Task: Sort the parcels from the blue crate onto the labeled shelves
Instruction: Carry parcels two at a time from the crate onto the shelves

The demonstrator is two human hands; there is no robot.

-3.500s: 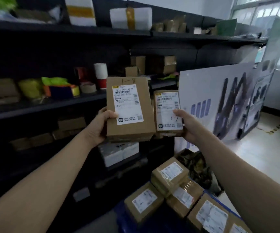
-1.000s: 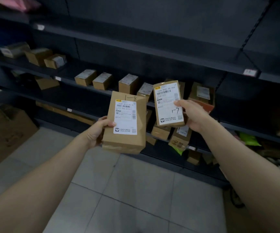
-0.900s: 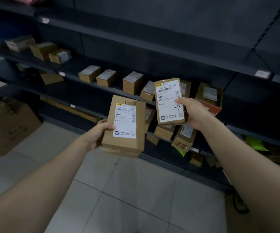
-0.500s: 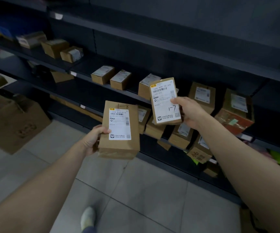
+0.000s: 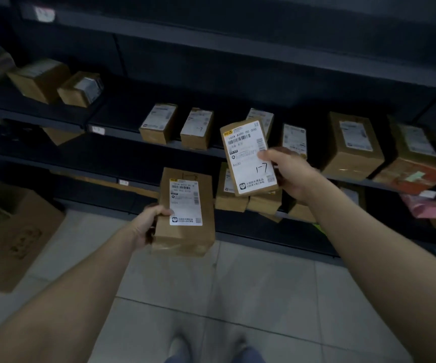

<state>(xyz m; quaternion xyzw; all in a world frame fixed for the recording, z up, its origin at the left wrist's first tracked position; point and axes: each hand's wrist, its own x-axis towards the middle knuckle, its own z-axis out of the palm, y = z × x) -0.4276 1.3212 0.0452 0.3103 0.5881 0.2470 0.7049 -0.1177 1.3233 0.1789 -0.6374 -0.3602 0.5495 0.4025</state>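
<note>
— Cardboard everywhere. How far along is the sorting?
— Many parcels (image 5: 159, 124) already sit on the dark shelves (image 5: 122, 134). Two remain in hand (the blue crate is out of view).
— And the grips?
— The left hand (image 5: 147, 224) curls round the larger parcel (image 5: 185, 216), low over the floor (image 5: 211, 297). The right hand (image 5: 292, 174) pinches the smaller parcel (image 5: 249, 158), marked 1-7, up before those shelves.

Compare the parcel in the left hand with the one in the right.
The left-hand parcel is bulkier; the right-hand parcel is slimmer. The left-hand parcel's label leaves brown card bare around it; the right-hand parcel's nearly fills its face and bears a handwritten 1-7. Both are brown cardboard, labels facing the camera.
</note>
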